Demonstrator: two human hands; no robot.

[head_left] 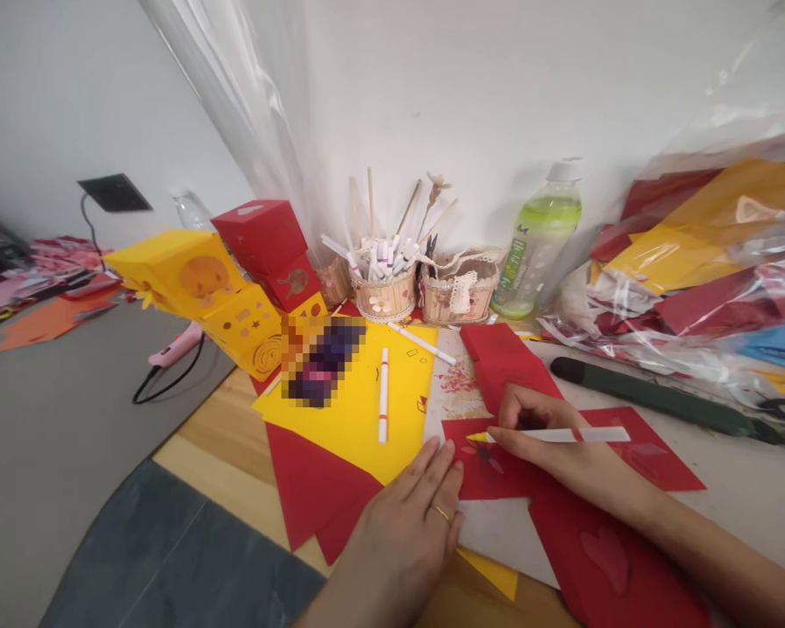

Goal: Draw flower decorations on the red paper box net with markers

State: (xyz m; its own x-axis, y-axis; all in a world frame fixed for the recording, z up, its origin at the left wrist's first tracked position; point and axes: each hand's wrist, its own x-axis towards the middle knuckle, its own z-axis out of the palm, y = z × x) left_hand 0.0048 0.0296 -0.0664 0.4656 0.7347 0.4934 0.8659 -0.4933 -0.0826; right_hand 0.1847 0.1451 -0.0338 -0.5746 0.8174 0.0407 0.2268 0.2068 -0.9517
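My right hand (549, 436) pinches a white marker (603, 434) with red bands. Its yellow tip touches a small red paper (507, 481) near the petals of a flower-like figure on it. Fingers stretched out, my left hand (402, 516) lies flat at the left edge of that paper and wears a ring. Under my right forearm is another red sheet (605, 558) with a glossy heart-like shape. A further red paper (660, 453) lies to the right of the hand, and a folded red piece (507, 362) sits just beyond it.
On the yellow sheet (402, 392) lies a loose marker (383, 397). A marker basket (385, 296), a second basket (458, 292) and a green-labelled bottle (540, 240) line the wall. Yellow and red paper boxes (202, 270) stand left; a dark green tool (654, 397) and plastic bag (706, 262) are right.
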